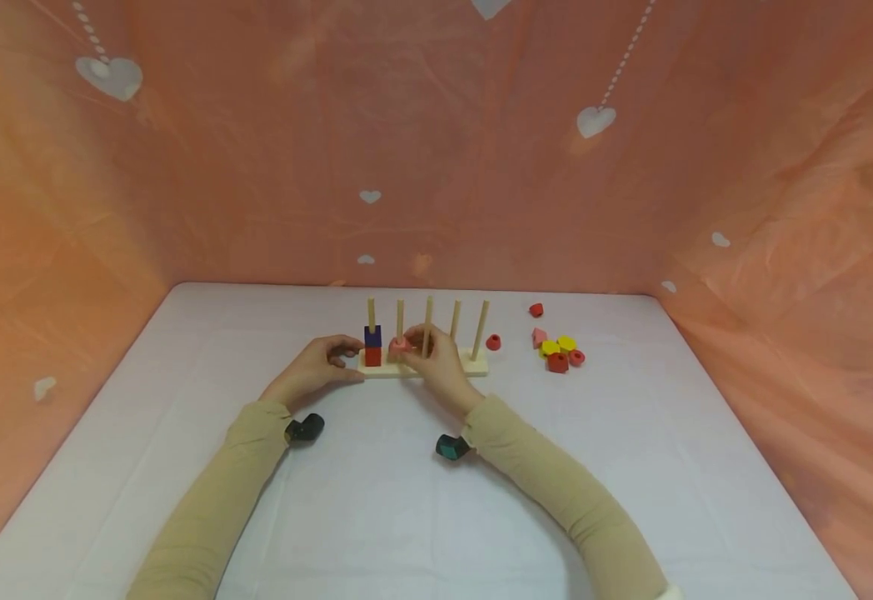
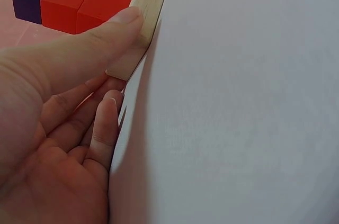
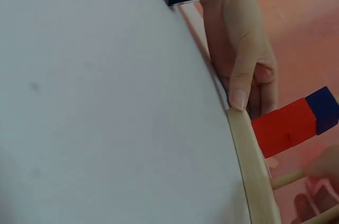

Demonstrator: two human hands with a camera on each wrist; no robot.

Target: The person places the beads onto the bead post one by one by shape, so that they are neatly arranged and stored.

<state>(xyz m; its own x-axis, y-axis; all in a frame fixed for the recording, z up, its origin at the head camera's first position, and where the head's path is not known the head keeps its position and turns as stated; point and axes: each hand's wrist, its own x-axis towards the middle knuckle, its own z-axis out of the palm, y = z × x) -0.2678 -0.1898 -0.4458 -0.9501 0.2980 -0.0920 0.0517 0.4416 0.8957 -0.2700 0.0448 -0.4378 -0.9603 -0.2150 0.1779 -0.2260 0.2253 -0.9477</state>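
Observation:
A pale wooden peg board point(image 1: 476, 365) with several upright pegs stands on the table. My left hand point(image 1: 315, 368) grips its left end, the thumb on the front edge in the left wrist view. On the leftmost peg, two red cubes point(image 2: 66, 2) sit under a blue cube point(image 1: 372, 337). My right hand point(image 1: 442, 368) pinches a pink block point(image 1: 399, 344) at the second peg, above the base. Fingers hide part of that block, and its exact shape does not show. In the right wrist view only a few right fingers point(image 3: 326, 163) appear, at the lower right.
Right of the board lie a small red piece point(image 1: 493, 342), another red piece point(image 1: 536, 310) farther back, and a cluster with a pink block point(image 1: 539, 337), yellow pieces point(image 1: 567, 343) and a dark red piece point(image 1: 558, 362). A patterned curtain point(image 1: 436, 167) hangs behind the white table point(image 1: 376, 500).

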